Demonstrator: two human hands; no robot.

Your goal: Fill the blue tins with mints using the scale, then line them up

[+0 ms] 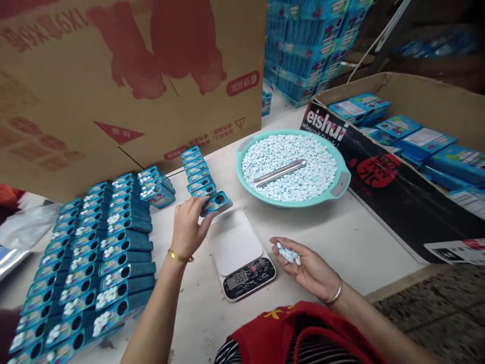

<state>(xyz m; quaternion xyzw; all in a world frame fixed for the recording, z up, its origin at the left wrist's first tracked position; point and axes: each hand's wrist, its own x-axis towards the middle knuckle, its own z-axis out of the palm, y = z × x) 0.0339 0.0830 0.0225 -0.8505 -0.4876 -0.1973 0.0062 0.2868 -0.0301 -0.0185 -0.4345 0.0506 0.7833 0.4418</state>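
Note:
My left hand (188, 226) grips a small blue tin (216, 202) with a round hole in its lid, just above the far edge of a white kitchen scale (235, 242). My right hand (305, 265) lies palm up to the right of the scale, fingers cupped round several pale blue candies (288, 254). The scale's dark display (238, 277) shows digits. A teal bowl (343, 183) behind the scale is full of the same candies, with a metal scoop (279, 172) lying on them.
Rows of blue tins (91, 263) cover the table's left side, and a short row (197, 171) stands near the bowl. A large cardboard sheet (125, 76) stands behind them. At right, a cardboard box (394, 167) holds blue packs. More blue packs (306, 45) are stacked behind.

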